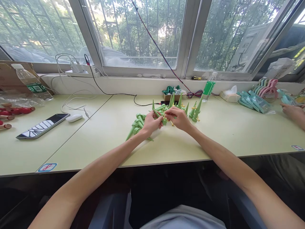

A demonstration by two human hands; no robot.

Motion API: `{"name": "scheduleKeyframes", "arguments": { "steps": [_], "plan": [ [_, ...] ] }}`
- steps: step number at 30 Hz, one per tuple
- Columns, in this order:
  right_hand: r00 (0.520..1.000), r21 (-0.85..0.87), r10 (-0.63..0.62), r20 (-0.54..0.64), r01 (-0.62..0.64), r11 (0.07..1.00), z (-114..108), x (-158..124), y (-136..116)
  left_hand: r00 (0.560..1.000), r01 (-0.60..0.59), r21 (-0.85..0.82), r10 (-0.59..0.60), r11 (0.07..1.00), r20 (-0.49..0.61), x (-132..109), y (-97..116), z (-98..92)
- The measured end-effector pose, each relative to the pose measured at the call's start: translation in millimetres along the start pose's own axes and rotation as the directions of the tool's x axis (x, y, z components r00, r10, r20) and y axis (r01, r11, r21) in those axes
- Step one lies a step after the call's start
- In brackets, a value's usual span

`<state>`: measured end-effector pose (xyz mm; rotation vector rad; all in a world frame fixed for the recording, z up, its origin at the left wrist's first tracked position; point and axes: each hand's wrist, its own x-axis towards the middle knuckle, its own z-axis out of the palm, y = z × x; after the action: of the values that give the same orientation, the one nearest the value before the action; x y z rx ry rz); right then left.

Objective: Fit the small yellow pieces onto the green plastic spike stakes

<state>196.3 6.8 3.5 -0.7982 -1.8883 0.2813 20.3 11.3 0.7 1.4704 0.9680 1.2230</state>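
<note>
My left hand (pixel 150 123) is closed round a green cone-shaped plastic spike (pixel 157 113) above the pale green table (pixel 107 140). My right hand (pixel 179 118) pinches a small yellow part (pixel 172 122) against the same spike. Several green spikes (pixel 136 126) lie in a heap just left of my left hand. More green spikes (pixel 195 112) stand upright on the table behind and to the right of my right hand.
A phone (pixel 43 126), a white mouse (pixel 74 118) and cables lie at the left, with a water bottle (pixel 32 83) and red wooden pieces (pixel 14 111). A green bottle (pixel 208 88), tissues (pixel 229 95) and teal clips (pixel 254 101) sit at the right. Another person's hand (pixel 292 111) rests at the far right.
</note>
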Motion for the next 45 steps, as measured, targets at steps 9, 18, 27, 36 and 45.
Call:
{"name": "scheduleKeyframes", "arguments": {
  "steps": [9,18,27,36,45],
  "plan": [
    [1.0,0.036,0.009,0.019,-0.01,0.999,-0.1,0.1,0.1,1.0,0.008,0.002,-0.008,1.0,0.002,-0.5,-0.3,-0.1],
    [1.0,0.03,-0.007,0.018,0.006,1.0,0.2,0.7,-1.1,0.999,0.023,-0.026,-0.022,0.999,0.023,-2.4,2.9,0.2],
    [1.0,0.009,0.012,0.01,-0.012,1.0,0.4,0.4,-1.8,0.997,0.041,-0.054,-0.037,0.998,0.069,-4.7,5.4,0.8],
    [0.999,-0.049,-0.024,-0.023,0.023,0.999,0.6,0.4,0.3,0.995,0.041,-0.037,-0.037,0.999,0.09,-5.3,5.7,-0.2],
    [1.0,-0.052,-0.006,-0.015,0.005,0.999,0.3,1.6,0.4,0.999,0.044,-0.057,-0.042,0.997,0.031,-4.4,6.3,1.2]
  ]
}}
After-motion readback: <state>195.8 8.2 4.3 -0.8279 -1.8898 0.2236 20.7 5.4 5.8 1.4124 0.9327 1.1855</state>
